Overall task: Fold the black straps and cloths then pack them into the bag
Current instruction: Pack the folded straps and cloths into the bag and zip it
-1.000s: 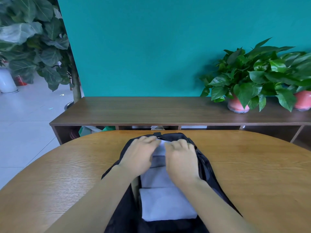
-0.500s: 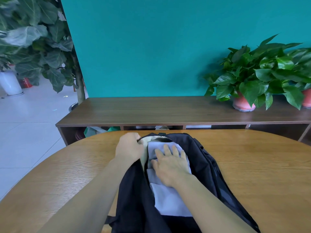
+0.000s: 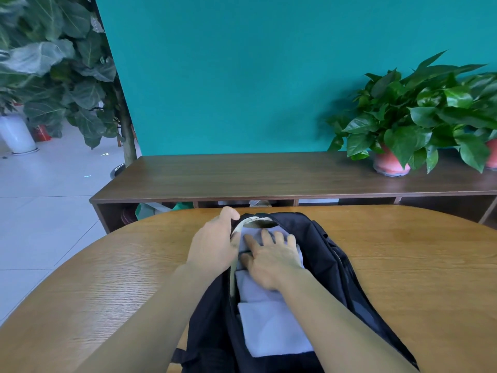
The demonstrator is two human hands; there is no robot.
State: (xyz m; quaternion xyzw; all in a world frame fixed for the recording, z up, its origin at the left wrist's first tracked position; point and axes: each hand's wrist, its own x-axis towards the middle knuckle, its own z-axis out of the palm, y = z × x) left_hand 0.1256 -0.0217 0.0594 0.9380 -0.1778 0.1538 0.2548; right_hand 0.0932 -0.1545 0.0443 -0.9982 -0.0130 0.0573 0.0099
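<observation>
The left hand [image 3: 215, 246] grips the bag [image 3: 328, 259] flap's far edge, holding the mouth open so the right hand [image 3: 271, 258], fingers flat, presses the pale cloths [image 3: 271, 327] inside (no straps visible).

Bright, even daylight, sharp at centre.
Soft plant [image 3: 419, 122] shadow on the teal wall [image 3: 242, 76]; pale sheen on the table [image 3: 107, 286]; wide-angle bending toward the edges; floor [image 3: 40, 189] slightly washed out.

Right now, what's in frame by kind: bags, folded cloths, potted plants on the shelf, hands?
Black bag: 1
Pale folded cloths in the bag: 2 visible
Potted plants on the shelf: 2
Hands, left, right: 2
Total: 7
</observation>
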